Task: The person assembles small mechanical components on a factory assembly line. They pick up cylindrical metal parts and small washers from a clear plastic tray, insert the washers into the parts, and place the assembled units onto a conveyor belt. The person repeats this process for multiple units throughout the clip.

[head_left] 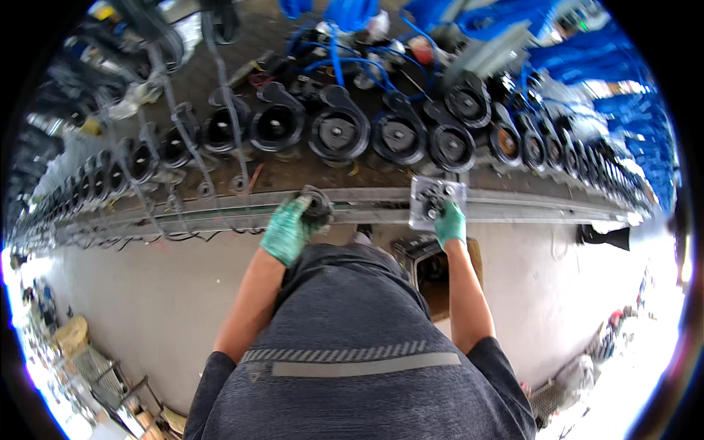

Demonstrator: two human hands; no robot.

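Observation:
My left hand (286,230), in a green glove, is closed around a dark round part (317,205) at the near edge of the bench. My right hand (450,224), gloved the same way, reaches over a clear square tray (419,213) that sits across the bench-edge rails. Small dark parts (434,195) lie in the tray. The right fingers are drawn together at these parts, and what they pinch is hidden. Beyond both hands stands a long row of black round housings, among them one housing (339,133) with a curved spout.
Metal rails (367,196) run along the bench's front edge. Blue cables (381,67) and bundled blue strips (601,70) lie at the back and right. Grey cords (192,139) hang over the left side. A dark open box (433,268) stands below the bench.

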